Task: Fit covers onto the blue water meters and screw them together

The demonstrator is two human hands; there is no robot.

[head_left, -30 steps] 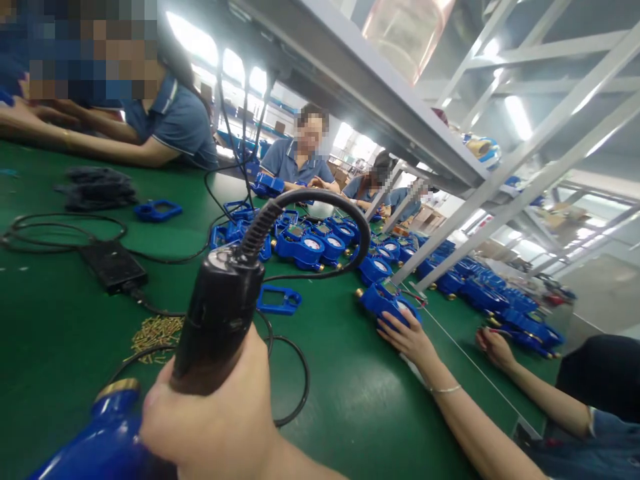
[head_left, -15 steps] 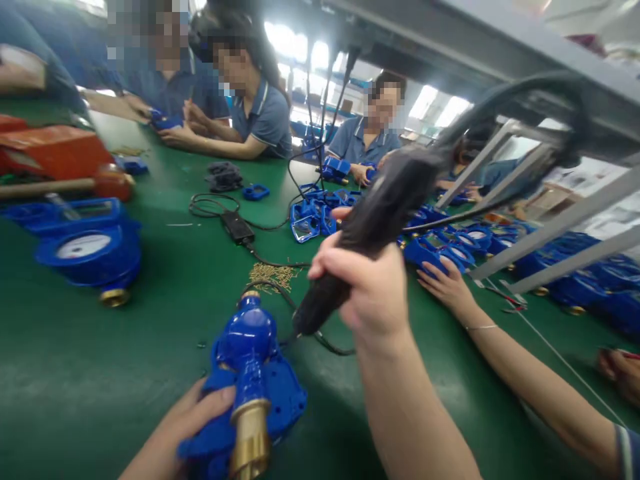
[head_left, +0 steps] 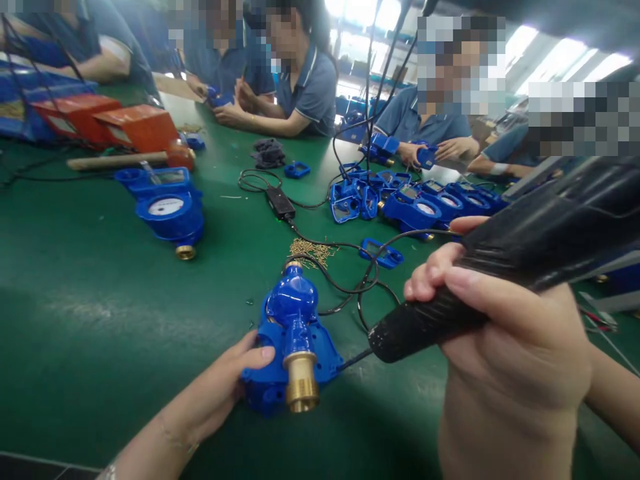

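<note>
Head view: left hand (head_left: 237, 370) clasps glossy-blue, brass-ended meter (head_left: 294, 300), long axis running up-frame, lower centre; right hand (head_left: 520, 333) grips black cylindrical screwdriver (head_left: 420, 327), bit (head_left: 356, 360) at meter's right edge.

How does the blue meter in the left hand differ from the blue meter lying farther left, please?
The blue meter with exposed brass pipe is turned underside up, no dial showing; the blue meter with round white dial faces up. The left hand holds the first meter; no hand touches the second meter. Both are blue with brass ends.
</note>
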